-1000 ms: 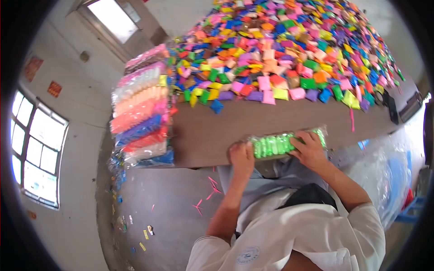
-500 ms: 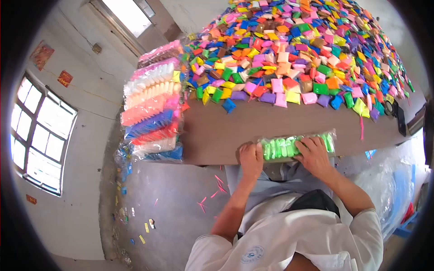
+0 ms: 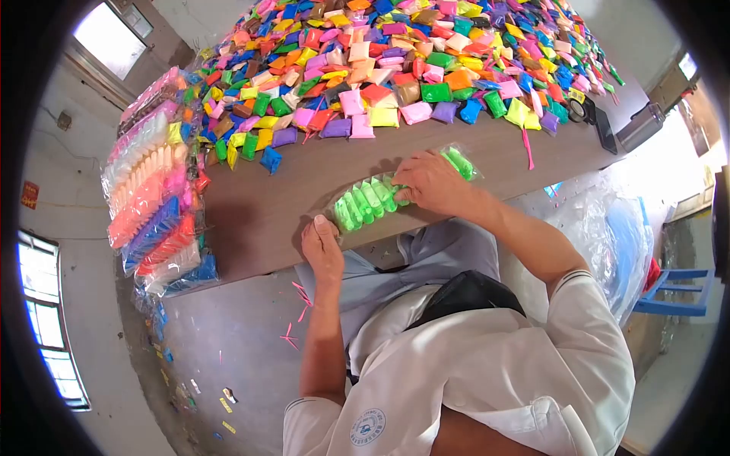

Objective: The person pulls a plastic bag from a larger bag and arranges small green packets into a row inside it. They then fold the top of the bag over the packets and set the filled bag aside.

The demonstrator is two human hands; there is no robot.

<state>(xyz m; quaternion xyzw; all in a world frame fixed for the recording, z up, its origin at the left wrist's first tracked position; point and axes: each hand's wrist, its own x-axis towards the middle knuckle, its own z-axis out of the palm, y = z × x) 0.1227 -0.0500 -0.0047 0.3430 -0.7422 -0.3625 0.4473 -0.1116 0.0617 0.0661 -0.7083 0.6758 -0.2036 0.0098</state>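
Observation:
A clear plastic bag of bright green packets (image 3: 365,201) lies on the brown table (image 3: 258,220) near its front edge. My right hand (image 3: 430,182) rests on top of the bag's right part, fingers curled over it. My left hand (image 3: 323,247) grips the bag's left end at the table edge, thumb up against the plastic. A huge heap of small coloured packets (image 3: 395,61) covers the far part of the table.
Long filled bags of sorted packets (image 3: 152,190) are stacked along the table's left end. A dark device (image 3: 608,129) sits at the right end. Clear plastic sheeting (image 3: 608,243) and a blue stool (image 3: 677,289) stand at the right. Pink scraps (image 3: 296,311) litter the floor.
The view has swung, so the table now slants. My left hand has slid to the bag's left end; my right hand stays on top of the green bag.

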